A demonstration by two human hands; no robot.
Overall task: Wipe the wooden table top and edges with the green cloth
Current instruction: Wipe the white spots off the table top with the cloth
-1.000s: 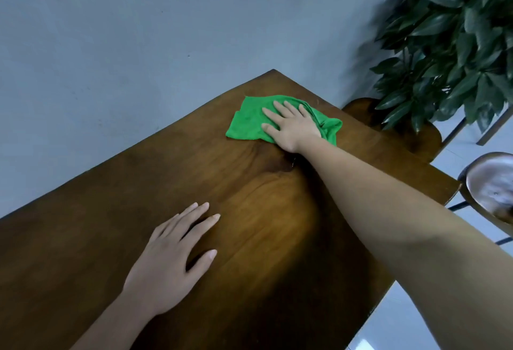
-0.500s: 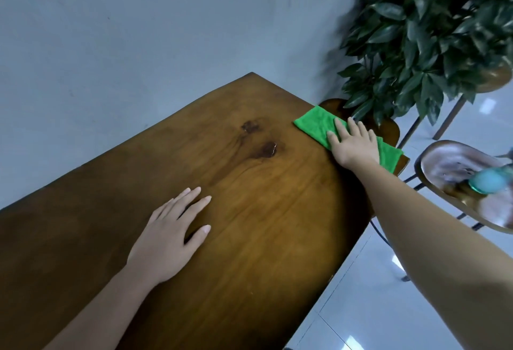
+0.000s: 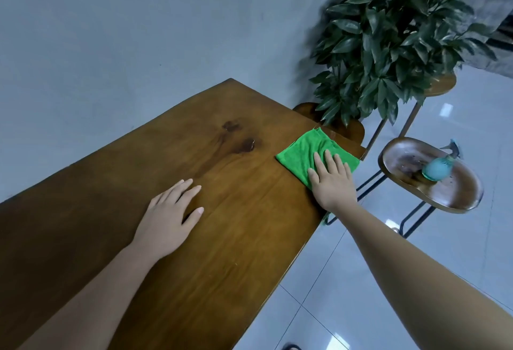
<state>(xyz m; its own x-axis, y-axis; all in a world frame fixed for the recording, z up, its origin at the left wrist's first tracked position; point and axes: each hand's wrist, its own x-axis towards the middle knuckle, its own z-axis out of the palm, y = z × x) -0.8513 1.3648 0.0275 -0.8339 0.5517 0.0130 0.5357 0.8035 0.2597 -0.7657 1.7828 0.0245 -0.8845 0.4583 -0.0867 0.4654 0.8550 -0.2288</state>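
Observation:
The wooden table [image 3: 227,238] runs from the lower left toward a far corner against the grey wall. A folded green cloth [image 3: 308,149] lies flat near the table's right edge, close to the far right corner. My right hand [image 3: 331,180] presses on the cloth's near part with straight fingers, its palm at the table's edge. My left hand [image 3: 169,216] rests flat on the bare wood in the middle of the top, fingers straight. A dark knot [image 3: 244,144] marks the wood left of the cloth.
A leafy plant [image 3: 388,33] stands just beyond the table's far right corner. To the right, a wooden stool [image 3: 458,194] on black metal legs carries a teal spray bottle [image 3: 438,169]. Glossy white floor tiles [image 3: 347,280] lie along the table's right side.
My right hand slid the cloth from the far middle of the top to the right edge, then back toward me along that edge. My left hand stayed flat on the wood.

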